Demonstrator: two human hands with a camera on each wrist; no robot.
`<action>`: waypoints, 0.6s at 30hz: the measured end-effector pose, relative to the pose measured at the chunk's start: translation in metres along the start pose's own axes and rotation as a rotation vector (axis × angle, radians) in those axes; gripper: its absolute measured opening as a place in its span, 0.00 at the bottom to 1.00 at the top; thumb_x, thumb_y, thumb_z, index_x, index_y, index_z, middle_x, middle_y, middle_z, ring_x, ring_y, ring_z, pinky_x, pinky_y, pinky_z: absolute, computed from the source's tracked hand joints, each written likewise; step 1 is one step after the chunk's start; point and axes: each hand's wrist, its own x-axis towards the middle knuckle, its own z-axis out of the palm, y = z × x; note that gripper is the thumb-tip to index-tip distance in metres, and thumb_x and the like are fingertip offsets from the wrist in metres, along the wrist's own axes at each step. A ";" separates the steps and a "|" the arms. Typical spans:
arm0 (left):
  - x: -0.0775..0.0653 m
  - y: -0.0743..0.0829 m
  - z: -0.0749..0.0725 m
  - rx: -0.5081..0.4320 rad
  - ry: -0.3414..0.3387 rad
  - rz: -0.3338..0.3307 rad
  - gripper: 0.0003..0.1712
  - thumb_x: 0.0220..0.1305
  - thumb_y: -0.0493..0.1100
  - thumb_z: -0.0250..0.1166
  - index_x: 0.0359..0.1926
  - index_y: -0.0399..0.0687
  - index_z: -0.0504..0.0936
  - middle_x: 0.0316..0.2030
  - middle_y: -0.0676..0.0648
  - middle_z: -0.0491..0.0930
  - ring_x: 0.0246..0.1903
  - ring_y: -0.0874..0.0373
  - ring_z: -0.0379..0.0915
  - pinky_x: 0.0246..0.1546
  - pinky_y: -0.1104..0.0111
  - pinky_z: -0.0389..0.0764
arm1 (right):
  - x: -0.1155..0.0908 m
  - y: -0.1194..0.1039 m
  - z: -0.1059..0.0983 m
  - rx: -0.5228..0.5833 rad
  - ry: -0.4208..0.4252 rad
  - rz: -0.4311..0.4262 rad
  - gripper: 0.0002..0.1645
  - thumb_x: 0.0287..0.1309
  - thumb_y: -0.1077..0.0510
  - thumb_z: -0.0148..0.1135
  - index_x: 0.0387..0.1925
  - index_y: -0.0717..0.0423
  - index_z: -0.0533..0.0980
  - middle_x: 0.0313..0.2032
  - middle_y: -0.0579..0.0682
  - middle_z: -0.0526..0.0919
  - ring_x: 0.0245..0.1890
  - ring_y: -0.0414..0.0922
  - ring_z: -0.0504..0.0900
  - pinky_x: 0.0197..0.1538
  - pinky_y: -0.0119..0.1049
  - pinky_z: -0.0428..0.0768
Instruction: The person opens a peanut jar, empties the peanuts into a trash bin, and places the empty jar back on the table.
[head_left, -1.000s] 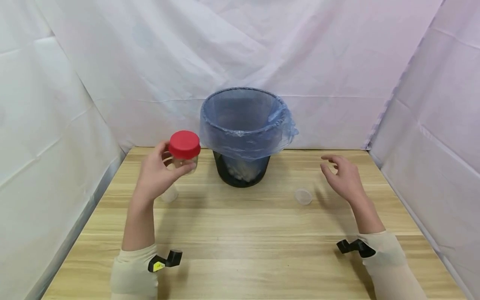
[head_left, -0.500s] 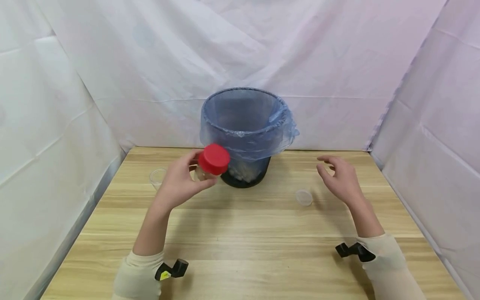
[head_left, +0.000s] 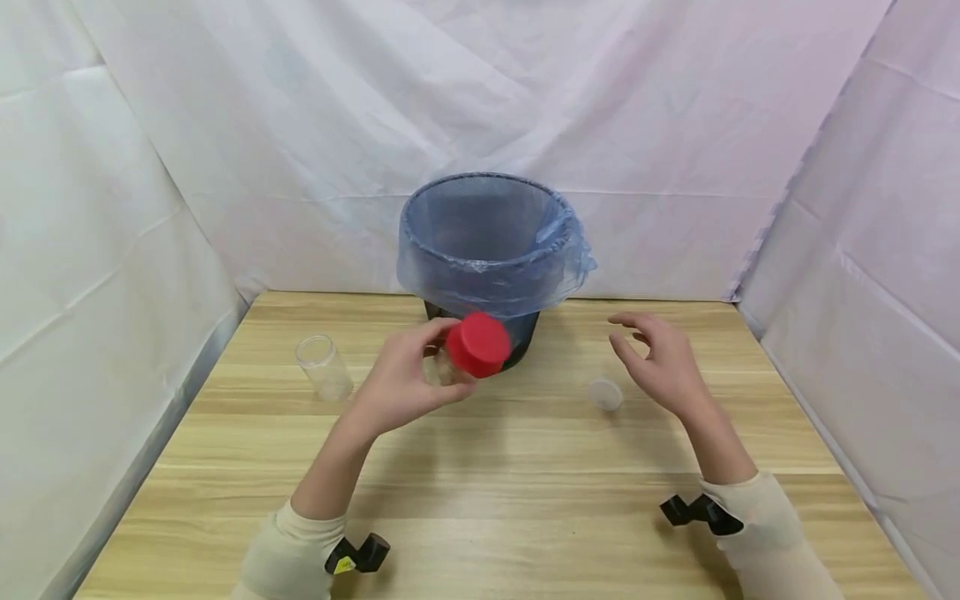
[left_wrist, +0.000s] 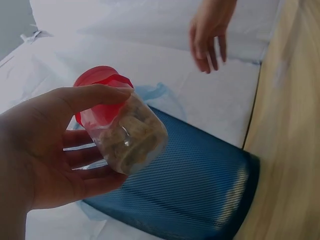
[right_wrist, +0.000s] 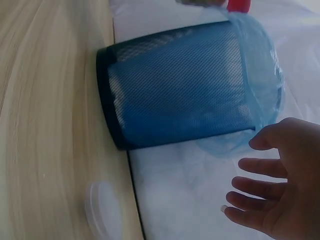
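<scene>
My left hand point(head_left: 405, 375) grips a clear plastic jar point(left_wrist: 135, 135) with a red screw lid point(head_left: 480, 343), thumb on one side and fingers on the other. Tan chunks show through the jar's wall in the left wrist view. In the head view the jar is tilted, its lid towards the right, in front of the bin. My right hand point(head_left: 660, 362) hovers over the table's right side with relaxed fingers and nothing in them. Just left of it, a small round translucent lid point(head_left: 604, 393) lies on the wood.
A black mesh bin point(right_wrist: 180, 90) lined with a blue plastic bag point(head_left: 495, 287) stands at the table's back middle. On the left is an uncapped clear jar point(head_left: 324, 368). White cloth point(head_left: 480, 92) hangs behind and at both sides of the wooden table point(head_left: 525, 500).
My left hand has carried the red-lidded jar rightwards and nearer, tilting it, which uncovers the clear jar on the left. My right hand has drifted slightly left.
</scene>
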 end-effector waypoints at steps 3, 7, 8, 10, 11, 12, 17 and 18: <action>0.001 0.002 0.010 0.014 -0.019 0.032 0.40 0.51 0.42 0.87 0.66 0.47 0.82 0.55 0.52 0.87 0.52 0.58 0.83 0.55 0.59 0.87 | 0.000 -0.012 -0.001 0.020 0.003 -0.031 0.18 0.76 0.60 0.64 0.62 0.61 0.83 0.59 0.61 0.87 0.61 0.62 0.84 0.59 0.62 0.84; 0.001 0.001 0.022 0.039 -0.026 0.067 0.40 0.51 0.44 0.87 0.65 0.47 0.82 0.55 0.51 0.87 0.51 0.59 0.83 0.53 0.61 0.86 | 0.000 -0.028 0.002 0.040 0.013 -0.098 0.17 0.75 0.61 0.65 0.61 0.60 0.83 0.58 0.59 0.88 0.59 0.60 0.85 0.59 0.61 0.85; 0.001 0.001 0.024 0.045 -0.025 0.072 0.40 0.50 0.44 0.87 0.65 0.47 0.82 0.54 0.51 0.87 0.51 0.59 0.83 0.53 0.61 0.86 | 0.000 -0.031 0.003 0.041 0.017 -0.116 0.17 0.74 0.62 0.66 0.61 0.59 0.83 0.58 0.58 0.88 0.59 0.59 0.85 0.58 0.60 0.86; 0.002 0.000 0.028 0.063 -0.024 0.078 0.40 0.50 0.45 0.87 0.65 0.47 0.83 0.54 0.51 0.88 0.52 0.59 0.83 0.54 0.61 0.86 | -0.001 -0.037 0.004 0.044 0.028 -0.152 0.17 0.73 0.63 0.66 0.60 0.57 0.84 0.57 0.56 0.88 0.59 0.57 0.86 0.58 0.57 0.86; 0.002 0.000 0.030 0.071 -0.026 0.079 0.40 0.50 0.45 0.87 0.65 0.47 0.83 0.54 0.51 0.88 0.52 0.58 0.83 0.55 0.60 0.86 | -0.001 -0.039 0.004 0.042 0.035 -0.169 0.17 0.72 0.63 0.67 0.60 0.57 0.84 0.58 0.55 0.88 0.59 0.56 0.86 0.57 0.56 0.86; 0.002 -0.001 0.033 0.078 -0.030 0.077 0.40 0.50 0.46 0.87 0.65 0.47 0.83 0.54 0.51 0.88 0.52 0.58 0.83 0.55 0.60 0.86 | -0.002 -0.042 0.005 0.043 0.042 -0.184 0.17 0.72 0.63 0.67 0.59 0.57 0.84 0.58 0.55 0.89 0.59 0.55 0.86 0.57 0.54 0.86; 0.003 -0.004 0.042 0.103 -0.047 0.067 0.40 0.49 0.47 0.87 0.64 0.46 0.83 0.54 0.50 0.87 0.53 0.56 0.83 0.57 0.58 0.86 | -0.009 -0.050 0.008 0.053 0.058 -0.211 0.17 0.70 0.64 0.69 0.58 0.54 0.85 0.58 0.51 0.89 0.60 0.51 0.86 0.59 0.40 0.84; 0.003 -0.004 0.044 0.109 -0.048 0.065 0.41 0.49 0.47 0.87 0.64 0.45 0.83 0.54 0.49 0.87 0.53 0.56 0.83 0.57 0.57 0.86 | -0.010 -0.052 0.009 0.060 0.056 -0.213 0.18 0.70 0.64 0.69 0.59 0.54 0.85 0.58 0.51 0.89 0.59 0.51 0.86 0.59 0.39 0.84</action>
